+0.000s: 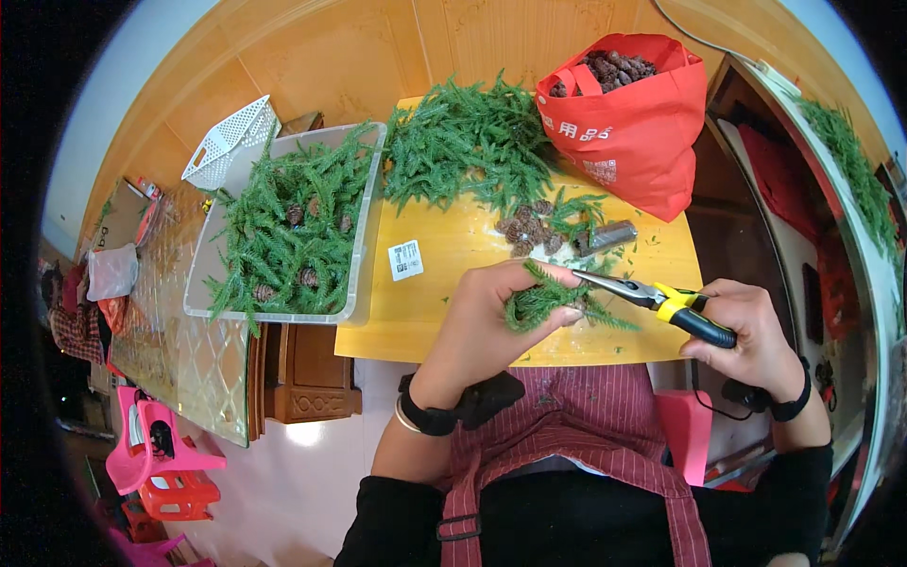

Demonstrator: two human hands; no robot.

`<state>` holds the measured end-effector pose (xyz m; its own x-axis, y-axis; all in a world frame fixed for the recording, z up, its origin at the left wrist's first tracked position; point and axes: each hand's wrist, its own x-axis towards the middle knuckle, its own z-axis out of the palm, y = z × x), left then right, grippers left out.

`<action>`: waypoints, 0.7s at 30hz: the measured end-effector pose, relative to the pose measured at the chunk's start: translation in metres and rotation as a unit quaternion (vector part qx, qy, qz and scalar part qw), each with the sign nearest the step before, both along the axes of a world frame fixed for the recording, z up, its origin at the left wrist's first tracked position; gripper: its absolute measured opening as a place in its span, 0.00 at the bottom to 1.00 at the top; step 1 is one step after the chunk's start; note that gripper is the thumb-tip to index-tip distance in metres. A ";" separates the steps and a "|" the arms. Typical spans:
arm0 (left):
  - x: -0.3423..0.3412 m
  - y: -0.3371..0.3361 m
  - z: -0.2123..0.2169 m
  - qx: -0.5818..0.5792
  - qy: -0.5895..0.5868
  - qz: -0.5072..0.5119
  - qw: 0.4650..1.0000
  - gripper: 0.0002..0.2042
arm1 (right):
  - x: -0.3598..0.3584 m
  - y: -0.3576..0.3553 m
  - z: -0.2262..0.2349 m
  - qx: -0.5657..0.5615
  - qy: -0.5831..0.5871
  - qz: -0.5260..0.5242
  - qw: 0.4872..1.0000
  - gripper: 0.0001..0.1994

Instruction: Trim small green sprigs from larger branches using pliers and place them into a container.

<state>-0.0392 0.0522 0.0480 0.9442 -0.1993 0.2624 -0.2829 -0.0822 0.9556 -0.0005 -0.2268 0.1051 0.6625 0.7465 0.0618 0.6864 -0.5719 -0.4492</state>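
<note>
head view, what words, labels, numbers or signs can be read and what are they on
Red fabric bag: white characters and a square code; wording not copied here.
White square paper label on the yellow table: print too small to read.
Brown cardboard at far left: a few dark letters, not copied here.
Yellow-and-black-handled metal pliers: no marking can be made out.

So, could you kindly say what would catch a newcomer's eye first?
The red bag of pine cones, at the far right of the yellow table, stands out first. Next come the yellow-and-black needle-nose pliers in the right hand, pointing at the evergreen sprig in the left hand. At the table's left, a translucent bin brims with greenery.
</note>
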 end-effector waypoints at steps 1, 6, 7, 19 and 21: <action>-0.001 -0.001 0.001 0.045 -0.034 0.032 0.998 0.12 | 0.000 0.000 -0.001 0.000 0.000 0.001 1.000 0.19; -0.005 0.009 0.009 -0.094 0.090 -0.055 0.990 0.15 | 0.008 0.001 -0.009 0.097 -0.009 0.070 0.993 0.20; -0.004 0.010 0.009 -0.089 0.094 -0.083 0.988 0.17 | 0.010 0.000 -0.010 0.097 -0.010 0.070 0.993 0.20; -0.008 0.002 -0.034 -0.342 0.146 -0.183 0.910 0.26 | 0.019 0.001 -0.022 0.151 0.070 0.146 0.975 0.19; -0.007 0.003 -0.032 -0.331 0.145 -0.191 0.913 0.25 | 0.016 0.003 -0.021 0.169 0.072 0.131 0.974 0.18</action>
